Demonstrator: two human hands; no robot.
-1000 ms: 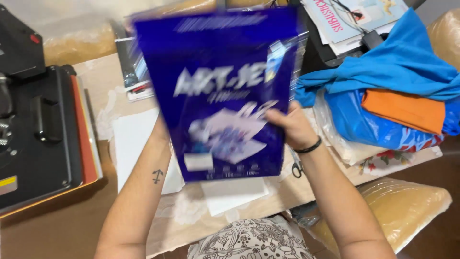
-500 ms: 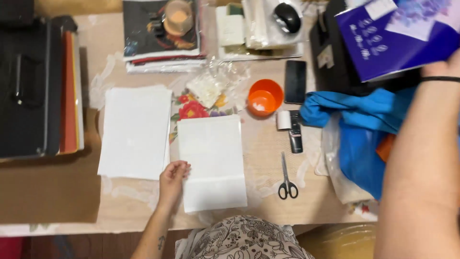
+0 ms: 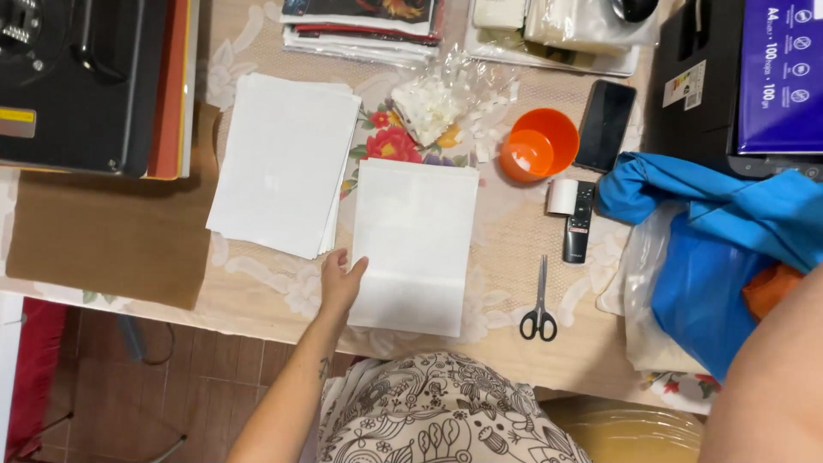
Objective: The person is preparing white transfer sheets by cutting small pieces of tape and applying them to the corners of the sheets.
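Observation:
My left hand [image 3: 341,283] lies flat on the table with its fingertips against the left edge of a white sheet of paper [image 3: 416,244]. It grips nothing. A stack of white sheets [image 3: 283,163] sits just left of that sheet. A blue paper package [image 3: 780,77] rests on a black machine [image 3: 694,77] at the top right. Only my right forearm [image 3: 771,377] shows, at the bottom right corner; the right hand itself is out of the frame.
Scissors [image 3: 539,304], a black remote [image 3: 579,221], a small white roll [image 3: 561,195], an orange cup [image 3: 538,144] and a dark phone [image 3: 605,125] lie right of the sheet. Blue fabric [image 3: 729,249] is piled at the right. A black heat press [image 3: 77,77] stands top left, brown paper [image 3: 103,240] below it.
The blue package went from in front of me up to the right and now lies on the black machine. My right hand left the view. My left hand settled at the sheet's edge.

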